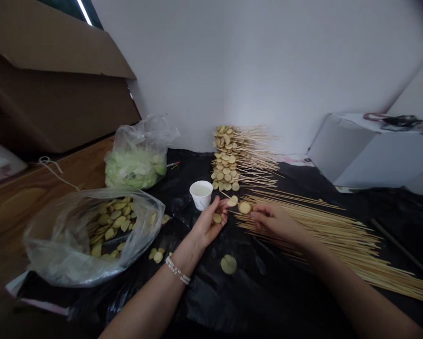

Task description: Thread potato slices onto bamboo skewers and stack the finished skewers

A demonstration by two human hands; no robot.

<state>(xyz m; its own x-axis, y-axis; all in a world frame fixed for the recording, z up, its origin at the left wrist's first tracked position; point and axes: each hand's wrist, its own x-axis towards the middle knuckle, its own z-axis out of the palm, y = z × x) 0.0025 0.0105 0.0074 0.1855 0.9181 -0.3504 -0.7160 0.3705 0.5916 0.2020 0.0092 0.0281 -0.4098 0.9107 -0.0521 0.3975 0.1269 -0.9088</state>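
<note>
My left hand (211,220), with a beaded bracelet on its wrist, has its fingers curled round a skewer (225,194) near a pale round slice (232,201); another slice (217,218) lies against its palm. Just to the right, my right hand (267,217) pinches a browner-edged round slice (245,207) at its right side. Beyond both hands lies a stack of filled skewers (227,168), slices at the left and bare sticks pointing right. Many loose bare skewers (324,230) are spread under and beyond my right forearm.
An open plastic bag (66,261) of slices lies left, with a bag of pale green pieces (137,165) behind it. A white cup (201,195) stands beyond my left hand. One slice (228,264) rests on the black sheet (211,301). A white box (366,150) stands right.
</note>
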